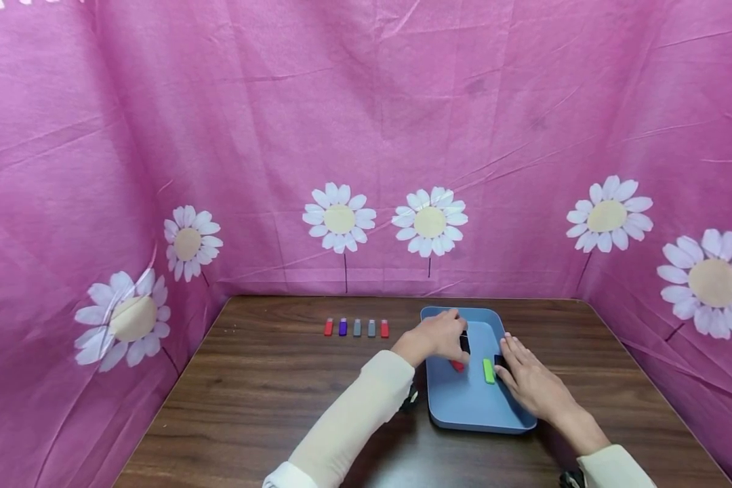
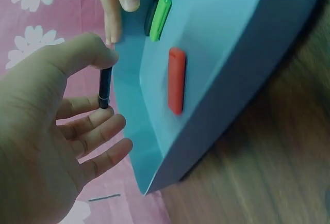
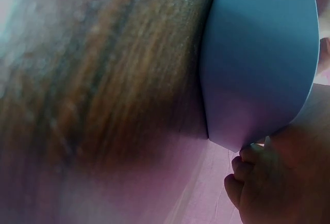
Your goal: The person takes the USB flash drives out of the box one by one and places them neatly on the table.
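Over the left part of a blue-grey tray [image 1: 463, 413], my left hand [image 1: 440, 337] pinches a black USB stick [image 2: 105, 87] between thumb and fingers. Beneath that hand lies a red USB stick [image 2: 177, 81] on the tray floor, partly hidden in the head view. My right hand [image 1: 537, 383] holds the tray's right wall, thumb on the inner side and fairly straight fingers along the outside. Close to its thumb lie a bright green USB stick [image 1: 489, 371] and another black one [image 1: 499, 361], partly covered by the hand.
Left of the tray, several USB sticks stand in a spaced row on the wooden table [image 1: 268, 407]: red [image 1: 329, 328], purple [image 1: 343, 327], two grey [image 1: 357, 328] and red [image 1: 385, 329]. A pink flowered cloth [image 1: 372, 135] hangs behind and around the table.
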`<state>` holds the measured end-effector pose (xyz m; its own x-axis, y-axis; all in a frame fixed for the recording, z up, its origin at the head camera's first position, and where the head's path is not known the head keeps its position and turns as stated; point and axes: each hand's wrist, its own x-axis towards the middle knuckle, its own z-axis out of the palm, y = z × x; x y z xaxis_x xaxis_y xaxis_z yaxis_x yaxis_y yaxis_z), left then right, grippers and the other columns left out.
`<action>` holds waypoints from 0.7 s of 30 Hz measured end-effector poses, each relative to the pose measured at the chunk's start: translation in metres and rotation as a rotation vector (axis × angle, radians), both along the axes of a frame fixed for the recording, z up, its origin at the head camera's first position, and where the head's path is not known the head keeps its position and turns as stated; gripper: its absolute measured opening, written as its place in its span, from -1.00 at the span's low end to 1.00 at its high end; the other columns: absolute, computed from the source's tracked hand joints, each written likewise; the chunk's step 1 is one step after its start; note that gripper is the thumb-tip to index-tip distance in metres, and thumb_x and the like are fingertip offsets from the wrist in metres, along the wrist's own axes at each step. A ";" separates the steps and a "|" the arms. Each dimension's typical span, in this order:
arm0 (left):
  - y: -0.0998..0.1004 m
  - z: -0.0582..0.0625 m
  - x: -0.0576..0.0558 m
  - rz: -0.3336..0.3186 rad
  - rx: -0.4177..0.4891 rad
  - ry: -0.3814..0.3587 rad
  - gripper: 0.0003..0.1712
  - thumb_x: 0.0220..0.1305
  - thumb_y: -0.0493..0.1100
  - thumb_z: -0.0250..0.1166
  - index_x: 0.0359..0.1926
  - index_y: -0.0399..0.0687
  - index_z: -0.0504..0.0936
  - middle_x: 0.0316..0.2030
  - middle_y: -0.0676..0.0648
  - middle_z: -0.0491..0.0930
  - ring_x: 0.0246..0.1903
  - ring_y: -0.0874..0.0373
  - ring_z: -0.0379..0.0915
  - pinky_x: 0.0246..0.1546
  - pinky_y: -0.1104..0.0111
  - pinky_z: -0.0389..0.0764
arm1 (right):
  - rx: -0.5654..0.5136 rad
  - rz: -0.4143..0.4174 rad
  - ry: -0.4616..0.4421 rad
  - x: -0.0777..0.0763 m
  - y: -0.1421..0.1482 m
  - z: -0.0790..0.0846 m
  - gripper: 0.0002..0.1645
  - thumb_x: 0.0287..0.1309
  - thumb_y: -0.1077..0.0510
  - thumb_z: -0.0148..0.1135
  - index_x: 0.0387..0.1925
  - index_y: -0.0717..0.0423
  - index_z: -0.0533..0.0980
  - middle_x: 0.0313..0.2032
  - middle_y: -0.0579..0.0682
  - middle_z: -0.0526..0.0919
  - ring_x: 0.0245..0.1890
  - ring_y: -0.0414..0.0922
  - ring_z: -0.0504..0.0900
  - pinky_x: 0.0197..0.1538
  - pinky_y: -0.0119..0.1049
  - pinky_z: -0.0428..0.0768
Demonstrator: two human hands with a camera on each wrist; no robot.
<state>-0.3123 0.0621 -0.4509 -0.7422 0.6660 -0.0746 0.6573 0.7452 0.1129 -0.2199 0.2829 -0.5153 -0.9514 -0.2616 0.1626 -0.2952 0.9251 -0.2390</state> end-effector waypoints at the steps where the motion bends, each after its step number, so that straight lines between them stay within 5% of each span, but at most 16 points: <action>1: -0.003 0.000 -0.001 -0.002 0.007 0.000 -0.25 0.25 0.30 0.46 0.37 0.12 0.59 0.25 0.05 0.49 0.10 0.28 0.48 0.03 0.41 0.65 | 0.000 0.000 0.001 0.000 0.000 0.000 -0.20 0.58 0.00 0.16 0.51 0.52 0.24 0.54 0.51 0.20 0.54 0.44 0.25 0.48 0.36 0.30; 21: -0.061 0.015 -0.003 0.051 0.161 -0.020 -0.30 0.29 0.20 0.48 0.37 0.05 0.61 0.10 0.03 0.50 -0.11 0.27 0.42 -0.18 0.42 0.54 | -0.011 0.008 0.008 -0.001 0.001 -0.001 -0.19 0.59 -0.01 0.15 0.50 0.56 0.24 0.54 0.52 0.20 0.54 0.46 0.24 0.48 0.36 0.31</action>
<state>-0.3157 0.0014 -0.4363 -0.7746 0.6323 0.0149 0.6158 0.7486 0.2457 -0.2209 0.2834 -0.5167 -0.9480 -0.2671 0.1728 -0.3042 0.9200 -0.2469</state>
